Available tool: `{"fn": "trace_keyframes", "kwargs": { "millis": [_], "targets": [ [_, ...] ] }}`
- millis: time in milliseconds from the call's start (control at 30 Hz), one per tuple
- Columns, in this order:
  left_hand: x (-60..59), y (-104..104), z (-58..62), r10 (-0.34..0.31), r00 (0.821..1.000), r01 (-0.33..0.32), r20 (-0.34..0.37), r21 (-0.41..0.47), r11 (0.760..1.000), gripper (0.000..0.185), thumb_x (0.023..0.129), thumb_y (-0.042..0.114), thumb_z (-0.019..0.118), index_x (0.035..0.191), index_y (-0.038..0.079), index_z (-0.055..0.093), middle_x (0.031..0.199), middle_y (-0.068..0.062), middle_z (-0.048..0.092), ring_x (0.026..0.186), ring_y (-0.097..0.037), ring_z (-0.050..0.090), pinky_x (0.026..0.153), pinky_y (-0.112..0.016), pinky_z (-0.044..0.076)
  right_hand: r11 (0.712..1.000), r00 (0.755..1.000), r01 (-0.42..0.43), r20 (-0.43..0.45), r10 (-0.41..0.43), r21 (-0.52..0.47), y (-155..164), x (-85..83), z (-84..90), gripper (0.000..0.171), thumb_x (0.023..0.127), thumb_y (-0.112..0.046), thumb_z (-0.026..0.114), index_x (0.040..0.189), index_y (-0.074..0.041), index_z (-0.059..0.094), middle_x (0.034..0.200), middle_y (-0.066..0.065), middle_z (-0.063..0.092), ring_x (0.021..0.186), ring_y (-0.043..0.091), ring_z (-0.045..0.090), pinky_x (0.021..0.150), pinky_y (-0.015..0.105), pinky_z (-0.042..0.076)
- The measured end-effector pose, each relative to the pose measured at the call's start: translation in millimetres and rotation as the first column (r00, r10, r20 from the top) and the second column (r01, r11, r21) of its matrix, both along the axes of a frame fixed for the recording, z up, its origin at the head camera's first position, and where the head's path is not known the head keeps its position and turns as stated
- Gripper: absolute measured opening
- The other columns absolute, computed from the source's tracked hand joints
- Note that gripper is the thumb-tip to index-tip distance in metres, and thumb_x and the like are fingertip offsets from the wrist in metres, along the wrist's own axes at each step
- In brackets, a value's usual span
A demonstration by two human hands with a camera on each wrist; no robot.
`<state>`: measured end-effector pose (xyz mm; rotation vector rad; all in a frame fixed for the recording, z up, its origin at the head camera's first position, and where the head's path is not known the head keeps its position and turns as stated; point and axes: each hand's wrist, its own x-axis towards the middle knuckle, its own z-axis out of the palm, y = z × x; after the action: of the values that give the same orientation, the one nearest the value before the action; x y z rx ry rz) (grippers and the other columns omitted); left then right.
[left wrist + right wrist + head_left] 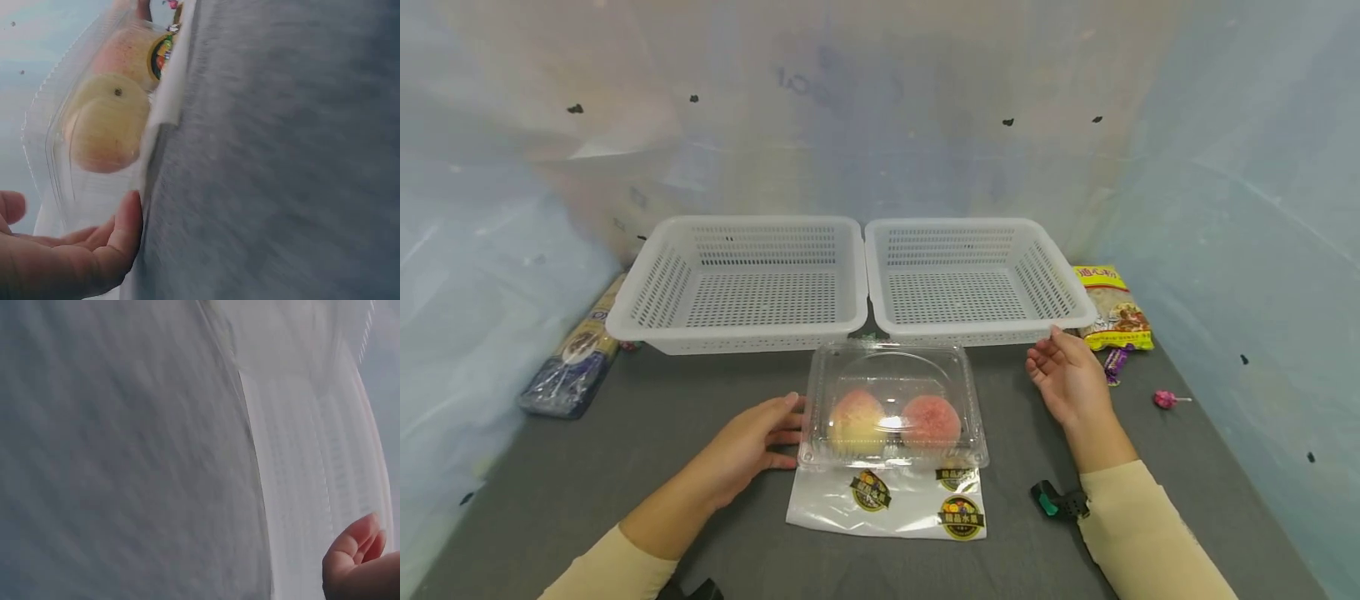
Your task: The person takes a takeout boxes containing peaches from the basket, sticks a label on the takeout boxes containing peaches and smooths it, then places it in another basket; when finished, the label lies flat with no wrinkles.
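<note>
Peaches, two of them, sit in a clear clamshell box (892, 408) at the near middle of the grey table (625, 433), partly over a stickered plastic bag (887, 504). The left hand (747, 446) rests at the box's left edge, fingers straight and loose, gripping nothing. Farther right, the right hand (1067, 379) hangs open, fingertips just by the right white basket (973, 279).
</note>
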<state>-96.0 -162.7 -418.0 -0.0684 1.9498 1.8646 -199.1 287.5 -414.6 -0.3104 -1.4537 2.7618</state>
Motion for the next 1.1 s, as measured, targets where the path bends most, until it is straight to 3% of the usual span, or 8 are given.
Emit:
{"fn": "trace_keyframes", "kwargs": {
  "millis": [167, 300, 433, 567, 733, 933, 1033, 1100],
  "targets": [
    [10.0, -7, -0.5, -0.045, 0.998, 0.041, -0.033, -0.104, 0.994, 0.049, 0.114, 0.023, 0.052, 0.155, -0.005, 0.052, 0.149, -0.018, 0.06, 0.13, -0.034, 0.056, 0.09, -0.045, 0.057, 0.986, 0.984, -0.11, -0.127, 0.126, 0.125, -17, 19.0, 6.0, 0.012, 0.117, -0.022, 0.054, 0.11, -0.014, 0.058, 0.101, 0.005, 0.06, 0.093, 0.02, 0.061, 0.083, 0.032, 0.054],
    [18.2, -7, -0.8, -0.079, 0.995, 0.068, -0.057, -0.176, 0.982, 0.054, 0.108, 0.019, 0.065, 0.151, -0.01, 0.052, 0.129, -0.013, 0.069, 0.112, -0.03, 0.065, 0.085, -0.045, 0.06, 0.958, 0.928, -0.221, -0.264, 0.264, 0.182, -31, 36.4, 13.5, 0.015, 0.12, -0.021, 0.046, 0.115, -0.013, 0.058, 0.106, 0.005, 0.061, 0.096, 0.021, 0.063, 0.084, 0.032, 0.055],
    [28.6, -5, -3.3, -0.1, 0.995, 0.096, -0.016, -0.156, 0.983, 0.065, 0.105, 0.017, 0.071, 0.153, -0.015, 0.042, 0.105, -0.014, 0.071, 0.091, -0.029, 0.069, 0.078, -0.046, 0.063, 0.905, 0.804, -0.374, -0.416, 0.425, 0.203, -45, 52.6, 21.9, 0.023, 0.12, -0.015, 0.035, 0.127, -0.009, 0.057, 0.115, 0.01, 0.062, 0.102, 0.023, 0.065, 0.088, 0.035, 0.056],
    [35.3, 0, -9.8, -0.076, 0.997, 0.077, 0.011, -0.096, 0.992, 0.074, 0.101, 0.013, 0.077, 0.155, -0.015, 0.036, 0.099, -0.014, 0.071, 0.087, -0.03, 0.07, 0.077, -0.046, 0.064, 0.835, 0.669, -0.513, -0.518, 0.533, 0.198, -63, 66.7, 28.1, 0.03, 0.118, -0.01, 0.031, 0.136, -0.003, 0.054, 0.122, 0.015, 0.062, 0.109, 0.027, 0.065, 0.093, 0.037, 0.057],
    [35.6, 9, -17.3, 0.013, 0.999, -0.011, 0.036, -0.059, 0.998, 0.072, 0.098, 0.007, 0.079, 0.153, -0.013, 0.038, 0.09, -0.009, 0.066, 0.075, -0.022, 0.061, 0.067, -0.039, 0.061, 0.762, 0.575, -0.597, -0.528, 0.625, 0.252, -89, 81.7, 28.5, 0.029, 0.116, -0.01, 0.04, 0.141, 0.001, 0.051, 0.129, 0.021, 0.062, 0.117, 0.031, 0.064, 0.101, 0.043, 0.056],
    [40.5, 17, -15.7, 0.072, 0.996, -0.073, 0.045, 0.035, 0.997, 0.076, 0.097, -0.002, 0.077, 0.155, -0.011, 0.03, 0.086, -0.008, 0.06, 0.066, -0.016, 0.053, 0.068, -0.04, 0.063, 0.705, 0.519, -0.507, -0.478, 0.709, 0.495, -110, 88.6, 26.9, 0.035, 0.111, -0.004, 0.056, 0.14, 0.014, 0.046, 0.129, 0.037, 0.057, 0.117, 0.041, 0.065, 0.103, 0.051, 0.056],
    [46.9, 22, -12.4, 0.098, 0.995, -0.1, 0.038, 0.053, 0.994, 0.08, 0.095, -0.003, 0.077, 0.156, -0.009, 0.026, 0.086, -0.009, 0.059, 0.066, -0.016, 0.052, 0.065, -0.038, 0.062, 0.683, 0.512, -0.45, -0.459, 0.726, 0.576, -113, 88.7, 27.6, 0.038, 0.11, -0.002, 0.059, 0.141, 0.016, 0.046, 0.127, 0.043, 0.054, 0.114, 0.046, 0.065, 0.102, 0.05, 0.057],
    [51.7, 25, -8.9, 0.123, 0.992, -0.125, 0.035, 0.062, 0.99, 0.082, 0.094, -0.005, 0.076, 0.157, -0.008, 0.024, 0.085, -0.009, 0.058, 0.065, -0.016, 0.051, 0.065, -0.039, 0.062, 0.661, 0.525, -0.429, -0.425, 0.737, 0.616, -114, 89.8, 29.4, 0.04, 0.109, -0.001, 0.061, 0.143, 0.013, 0.047, 0.129, 0.041, 0.054, 0.114, 0.049, 0.064, 0.103, 0.048, 0.056]
  ]
}}
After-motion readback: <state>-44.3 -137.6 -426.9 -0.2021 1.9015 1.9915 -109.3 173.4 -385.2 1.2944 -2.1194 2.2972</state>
